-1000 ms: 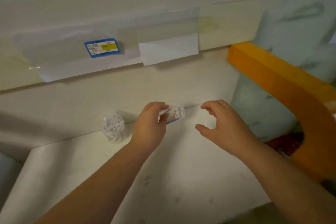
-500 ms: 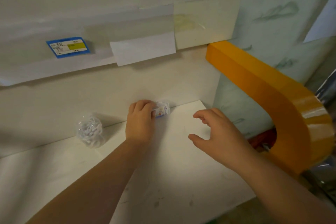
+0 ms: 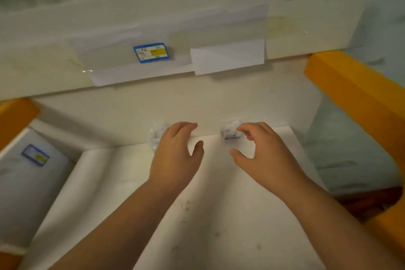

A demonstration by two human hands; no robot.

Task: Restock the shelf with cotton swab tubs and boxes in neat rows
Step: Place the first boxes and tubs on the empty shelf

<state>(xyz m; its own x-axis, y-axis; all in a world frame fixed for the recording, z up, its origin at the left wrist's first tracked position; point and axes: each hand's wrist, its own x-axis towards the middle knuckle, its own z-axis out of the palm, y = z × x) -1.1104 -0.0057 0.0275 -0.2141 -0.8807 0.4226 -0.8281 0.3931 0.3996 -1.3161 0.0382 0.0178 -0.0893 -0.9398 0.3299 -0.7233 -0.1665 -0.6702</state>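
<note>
Two clear cotton swab tubs stand at the back of the white shelf [image 3: 219,215], against its rear wall. The left tub [image 3: 156,135] is partly hidden behind my left hand [image 3: 175,158], whose fingers are spread beside it without gripping. The right tub [image 3: 230,130] carries a coloured label; my right hand [image 3: 263,155] hovers just right of it with curled fingers apart, fingertips at its edge, holding nothing.
A blue and yellow price tag [image 3: 151,52] and a white paper slip [image 3: 228,57] hang on the shelf rail above. Orange frame posts rise at right [image 3: 359,98] and left [image 3: 15,116]. A lower shelf with another price tag [image 3: 35,155] lies at left.
My left hand let go of the labelled tub, which now stands at the back wall, and moved left to the other tub. My right hand moved forward to the labelled tub.
</note>
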